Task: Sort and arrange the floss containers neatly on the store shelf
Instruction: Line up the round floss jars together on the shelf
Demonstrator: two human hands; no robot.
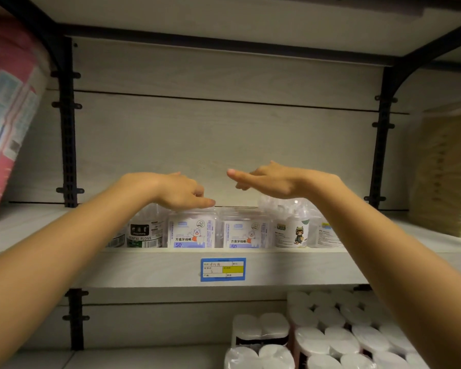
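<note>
Grip status: your right hand (272, 182) holds nothing. It hovers palm down with straight fingers above the row. Your left hand (181, 190) is curled down onto the lid of the left square box (190, 233). Whether it pinches the lid or only rests on it cannot be told.

All floss containers stand in one row at the front edge of the shelf (144, 267), above the price tag (222, 269). From left to right:

1. Dark-labelled round tub (144, 233), marked DENTAL FLOSS.
2. Left square box, marked 50.
3. Right square box (246, 234), same label, just beside the first.
4. Cartoon-labelled round tub (292, 230).
5. A further tub (325, 233), partly hidden by your right forearm.

Handling, by judgement: expect thin, clear, rigid plastic, light in weight and smooth enough to slip. Take each container by two opposite side walls, not by the lid, which may pop off. White contents show through the top of the cartoon tub. The other containers do not show their fill clearly.
</note>
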